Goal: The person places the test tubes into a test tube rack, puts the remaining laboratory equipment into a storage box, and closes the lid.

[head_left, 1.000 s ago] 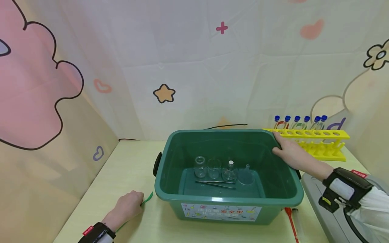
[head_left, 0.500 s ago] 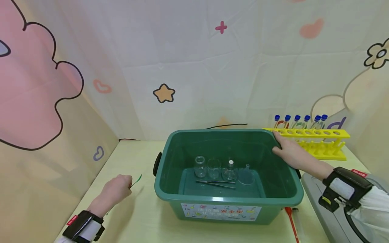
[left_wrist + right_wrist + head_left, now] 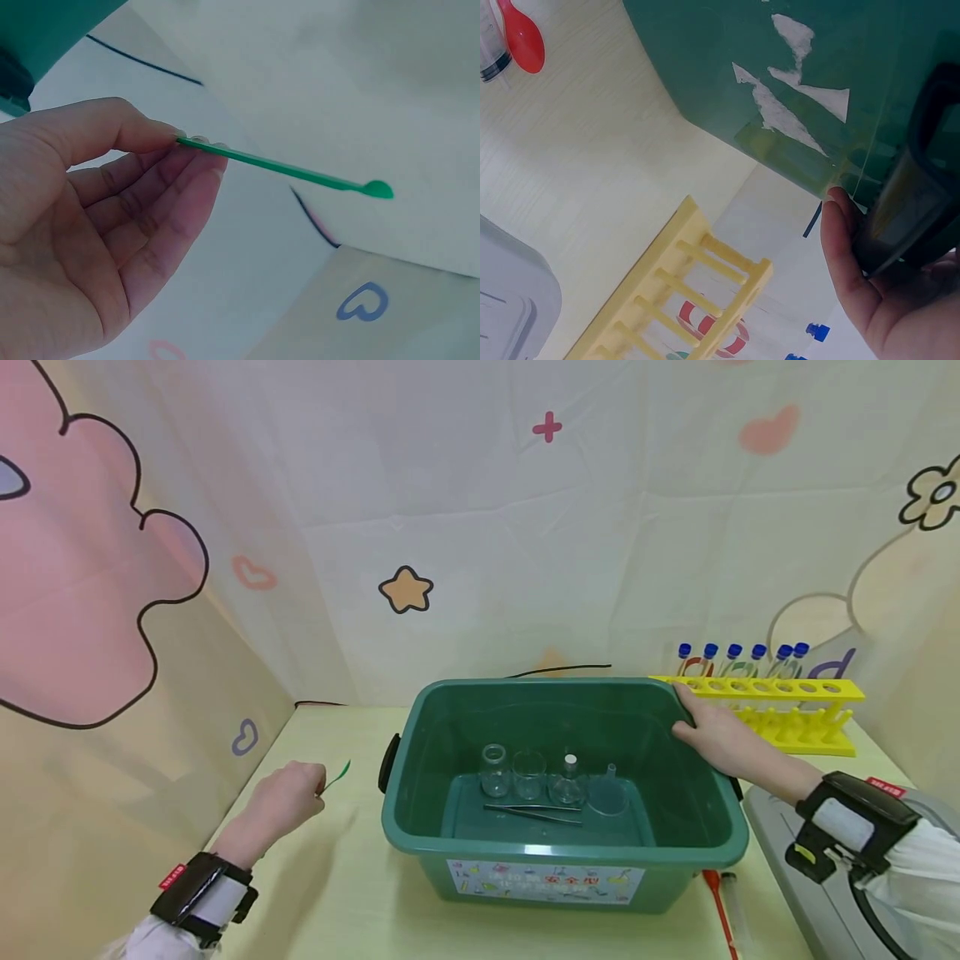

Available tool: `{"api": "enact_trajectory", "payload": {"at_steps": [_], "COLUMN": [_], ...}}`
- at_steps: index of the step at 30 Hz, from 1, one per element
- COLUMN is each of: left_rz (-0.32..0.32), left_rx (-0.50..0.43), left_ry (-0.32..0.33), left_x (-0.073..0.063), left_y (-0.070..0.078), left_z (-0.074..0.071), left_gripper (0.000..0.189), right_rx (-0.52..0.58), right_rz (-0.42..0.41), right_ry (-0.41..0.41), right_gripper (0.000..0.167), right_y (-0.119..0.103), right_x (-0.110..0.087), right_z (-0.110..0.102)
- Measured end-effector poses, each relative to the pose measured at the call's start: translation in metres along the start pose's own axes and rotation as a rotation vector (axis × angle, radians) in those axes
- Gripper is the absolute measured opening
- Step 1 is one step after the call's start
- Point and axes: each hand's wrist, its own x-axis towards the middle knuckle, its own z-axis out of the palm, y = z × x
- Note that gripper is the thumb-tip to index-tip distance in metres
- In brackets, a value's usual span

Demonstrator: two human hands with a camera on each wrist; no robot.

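A thin green stirring scoop (image 3: 300,174) with a small rounded tip is pinched between the thumb and fingertips of my left hand (image 3: 279,806). That hand is raised above the table, left of a green plastic bin (image 3: 431,875). At the bin's right end, my right hand (image 3: 716,735) grips the rim, thumb inside and fingers outside by the black handle (image 3: 907,202). On the bin floor stand a glass jar (image 3: 494,772), a glass beaker (image 3: 529,777) and a white-capped glass bottle (image 3: 567,787). A clear funnel (image 3: 607,795) and metal tweezers (image 3: 525,812) lie there too.
Behind the right hand stands a yellow test tube rack (image 3: 817,747) with several blue-capped tubes (image 3: 733,660). A red spoon (image 3: 526,37) and a syringe (image 3: 491,45) lie right of the bin. A grey case (image 3: 780,852) sits at the table's right.
My left hand has lifted up and left with the green scoop, away from near the bin's left side. The right hand and the bin stay where they were.
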Motion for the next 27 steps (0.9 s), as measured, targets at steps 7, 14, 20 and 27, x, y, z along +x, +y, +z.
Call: {"api": "enact_trajectory", "payload": {"at_steps": [7,14,20,27], "left_rz": [0.058,0.010,0.043,0.089], "left_rx": [-0.042,0.003,0.023,0.040], "left_ry": [0.071,0.066,0.060,0.075], "left_x": [0.014,0.024,0.036,0.052], "left_y": [0.000,0.011,0.022,0.046], "left_z": [-0.031,-0.062,-0.078,-0.088], "left_gripper": [0.019,0.019,0.018,0.018], "right_rx": [0.001,0.002,-0.001,0.003], "right_rz": [0.004,0.005,0.008,0.007], "right_ry": [-0.010,-0.004,-0.003,0.003], "right_gripper": [0.062,0.062,0.062,0.062], "right_y": [0.001,-0.001,-0.001,0.000], "right_x": [0.002,0.000,0.000,0.000], "right_z": [0.001,0.001,0.001,0.001]}}
